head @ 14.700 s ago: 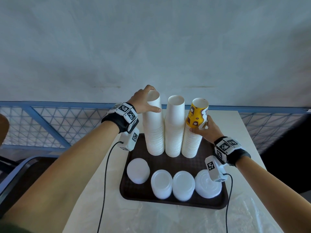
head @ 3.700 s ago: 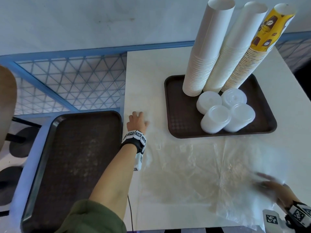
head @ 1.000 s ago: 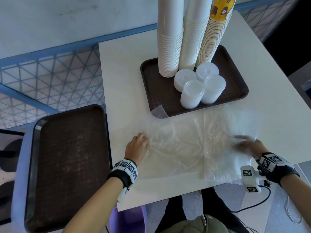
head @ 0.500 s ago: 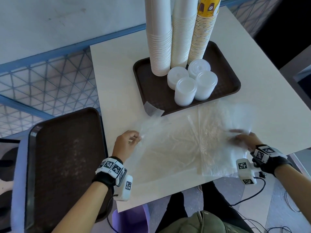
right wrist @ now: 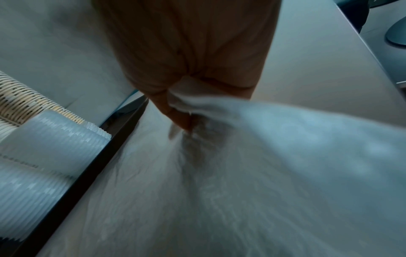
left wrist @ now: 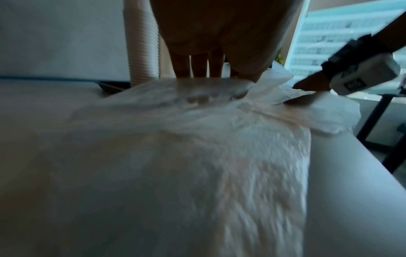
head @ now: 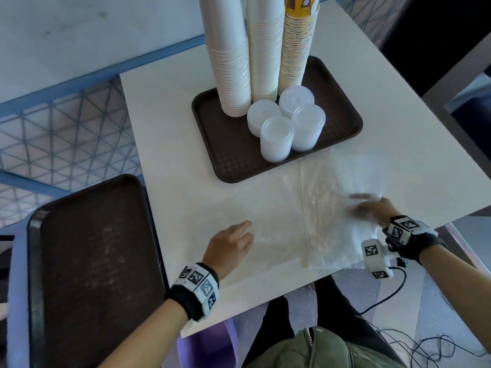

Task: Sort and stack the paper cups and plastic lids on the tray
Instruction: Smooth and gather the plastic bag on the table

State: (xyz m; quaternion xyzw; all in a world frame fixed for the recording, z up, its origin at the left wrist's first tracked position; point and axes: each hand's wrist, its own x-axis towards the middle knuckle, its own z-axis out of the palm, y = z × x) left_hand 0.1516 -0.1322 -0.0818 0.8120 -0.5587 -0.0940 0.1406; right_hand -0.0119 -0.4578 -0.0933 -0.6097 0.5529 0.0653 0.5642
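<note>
A brown tray (head: 207,144) on the white table carries three tall cup stacks: two white (head: 231,62) (head: 265,49) and one with a yellow-brown print (head: 296,43). Several stacks of clear lids (head: 276,139) stand in front of them. Crinkled clear plastic film (head: 305,221) lies on the table nearer to me than the tray. My left hand (head: 239,235) is at its left edge, and in the left wrist view its fingertips (left wrist: 197,99) show through the film (left wrist: 197,139). My right hand (head: 369,208) pinches bunched film (right wrist: 241,156) between thumb and fingers, partly veiled by it.
An empty second brown tray (head: 93,261) sits lower on the left, close to the table's edge. A blue mesh railing (head: 66,128) runs behind it. Cables (head: 398,341) trail on the floor at the lower right. The table's near edge is just under both wrists.
My left hand has moved right across the table, taking the film's left edge with it. The flap that stood up near the tray is gone. My right hand has stayed in place.
</note>
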